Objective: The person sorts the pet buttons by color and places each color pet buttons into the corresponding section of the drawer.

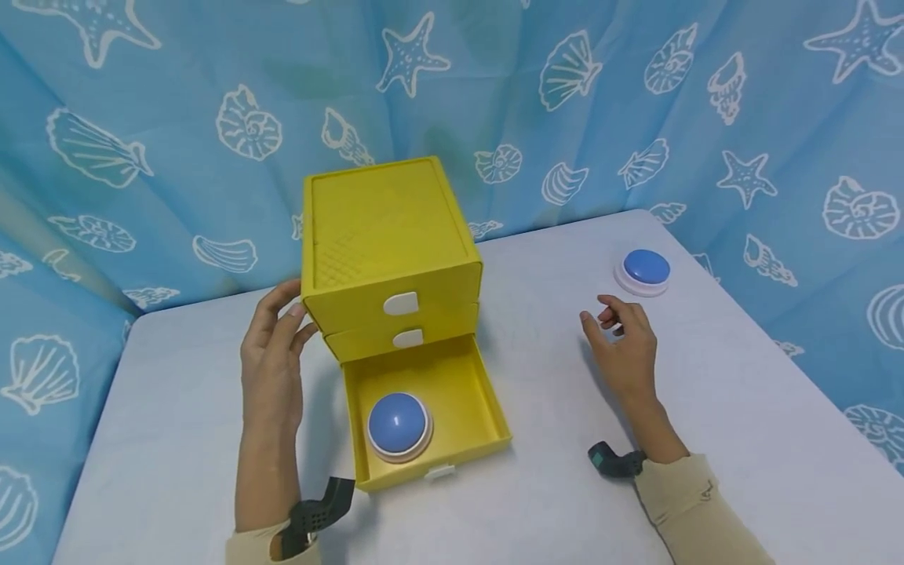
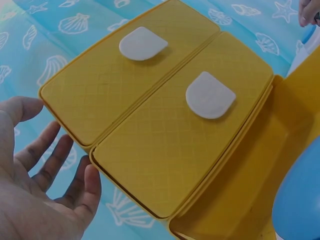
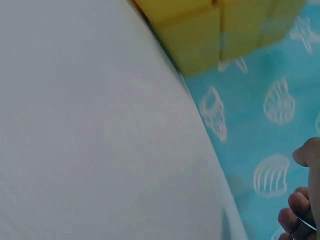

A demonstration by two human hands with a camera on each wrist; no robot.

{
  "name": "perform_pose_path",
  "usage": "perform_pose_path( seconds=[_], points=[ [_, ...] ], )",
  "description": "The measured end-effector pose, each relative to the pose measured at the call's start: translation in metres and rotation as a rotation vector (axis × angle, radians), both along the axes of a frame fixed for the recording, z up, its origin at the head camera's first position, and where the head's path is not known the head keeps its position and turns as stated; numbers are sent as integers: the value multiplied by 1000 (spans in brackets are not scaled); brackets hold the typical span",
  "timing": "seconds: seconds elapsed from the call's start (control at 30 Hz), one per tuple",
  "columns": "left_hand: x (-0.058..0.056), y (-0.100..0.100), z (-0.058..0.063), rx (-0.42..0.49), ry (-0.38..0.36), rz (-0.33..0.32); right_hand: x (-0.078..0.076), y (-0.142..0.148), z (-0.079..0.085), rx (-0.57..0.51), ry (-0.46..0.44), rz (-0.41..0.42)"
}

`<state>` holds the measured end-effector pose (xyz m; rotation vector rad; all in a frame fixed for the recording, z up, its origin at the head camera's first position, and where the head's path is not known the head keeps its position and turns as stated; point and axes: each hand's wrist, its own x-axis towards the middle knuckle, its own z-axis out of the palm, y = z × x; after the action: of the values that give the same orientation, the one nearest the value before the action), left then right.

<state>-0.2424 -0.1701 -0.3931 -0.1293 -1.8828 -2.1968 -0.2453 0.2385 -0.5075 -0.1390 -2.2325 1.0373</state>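
Note:
A yellow drawer cabinet stands on the table with its bottom drawer pulled out. Inside that drawer, toward the left, lies a blue dome push button with a white rim; the left wrist view shows part of the blue dome. My left hand is at the cabinet's left side, its fingers loosely bent near the edge; whether they press on it is hard to tell. Over the table to the right, my right hand holds nothing, fingers relaxed. Beyond it sits a second blue push button on a white base.
Two upper drawers with white tab handles are closed. A white cloth covers the table. Behind and beside it hangs a blue curtain with a shell and starfish print. A dark wrist device is on each forearm.

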Motion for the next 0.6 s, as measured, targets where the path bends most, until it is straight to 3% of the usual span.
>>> perform_pose_path(
  seconds=[0.3,0.6],
  points=[
    [1,3,0,32,11,-11,-21,66,-11,-9,-132,-167],
    [1,3,1,32,-13,-2,-42,98,-13,-3,-306,-244]
  ],
)
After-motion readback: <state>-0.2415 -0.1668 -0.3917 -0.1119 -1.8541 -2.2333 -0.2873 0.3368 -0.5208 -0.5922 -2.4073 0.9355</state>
